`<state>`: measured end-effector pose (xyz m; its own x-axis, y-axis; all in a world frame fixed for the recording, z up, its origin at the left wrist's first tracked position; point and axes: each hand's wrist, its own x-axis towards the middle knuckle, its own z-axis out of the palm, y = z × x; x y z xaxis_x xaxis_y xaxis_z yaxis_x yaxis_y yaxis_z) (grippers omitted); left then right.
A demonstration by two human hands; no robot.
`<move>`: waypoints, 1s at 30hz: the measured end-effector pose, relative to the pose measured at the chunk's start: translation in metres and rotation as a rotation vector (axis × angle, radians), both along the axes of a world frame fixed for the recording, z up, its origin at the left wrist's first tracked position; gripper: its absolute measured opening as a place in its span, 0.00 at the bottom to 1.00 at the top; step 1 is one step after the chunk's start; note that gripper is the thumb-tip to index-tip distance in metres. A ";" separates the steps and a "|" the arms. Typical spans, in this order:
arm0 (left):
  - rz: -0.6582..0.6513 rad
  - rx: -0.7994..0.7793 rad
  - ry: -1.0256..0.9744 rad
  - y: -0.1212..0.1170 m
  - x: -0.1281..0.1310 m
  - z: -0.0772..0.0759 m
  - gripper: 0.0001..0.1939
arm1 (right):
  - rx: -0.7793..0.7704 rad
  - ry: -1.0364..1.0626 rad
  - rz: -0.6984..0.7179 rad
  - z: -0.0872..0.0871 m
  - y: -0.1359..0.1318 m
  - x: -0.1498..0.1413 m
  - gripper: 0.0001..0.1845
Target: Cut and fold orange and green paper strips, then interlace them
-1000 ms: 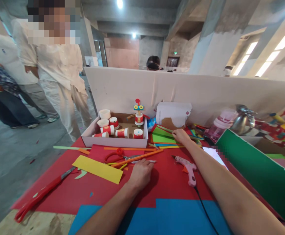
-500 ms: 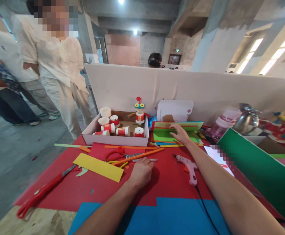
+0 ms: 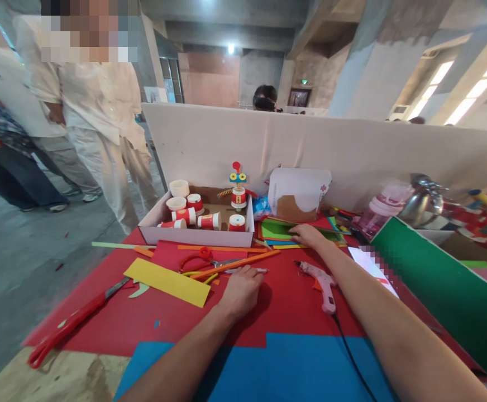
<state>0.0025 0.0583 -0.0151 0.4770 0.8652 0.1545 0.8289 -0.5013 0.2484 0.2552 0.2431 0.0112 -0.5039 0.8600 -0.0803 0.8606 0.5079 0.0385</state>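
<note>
My left hand [image 3: 240,290] rests on the red sheet [image 3: 285,301] with its fingers curled under. Its fingertips sit beside a thin white stick [image 3: 255,271]. My right hand [image 3: 307,234] reaches further back and lies flat on a stack of coloured paper sheets [image 3: 275,230] with green on top. The stack lies flat beside a white box of red paper cups [image 3: 197,237]. A pink glue gun [image 3: 321,281] lies between my two forearms. Red-handled scissors [image 3: 197,259] and an orange strip [image 3: 239,261] lie just beyond my left hand.
A yellow paper strip [image 3: 168,283] and a long red tool [image 3: 70,326] lie at the left. Blue sheet [image 3: 277,368] in front, green board [image 3: 444,290] at right. A cup robot [image 3: 238,192], pink bottle [image 3: 381,211] and kettle [image 3: 421,201] stand by the white partition [image 3: 310,145]. People [image 3: 92,123] stand at left.
My right hand lifted the top sheets of the stack upright half a second ago; now the sheets are down flat again under it. My left hand has stayed put.
</note>
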 end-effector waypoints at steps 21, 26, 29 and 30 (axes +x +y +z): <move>0.000 -0.013 -0.002 0.000 0.000 0.002 0.14 | -0.027 -0.171 0.080 0.006 0.008 -0.001 0.15; -0.007 -0.026 0.002 0.000 -0.001 0.004 0.14 | -0.026 -0.192 0.100 0.005 0.011 -0.001 0.16; -0.008 -0.033 0.003 -0.001 -0.001 0.005 0.14 | -0.030 -0.199 0.109 0.006 0.012 -0.001 0.17; -0.007 -0.030 -0.002 -0.001 -0.001 0.005 0.14 | -0.033 -0.202 0.111 0.006 0.012 -0.001 0.17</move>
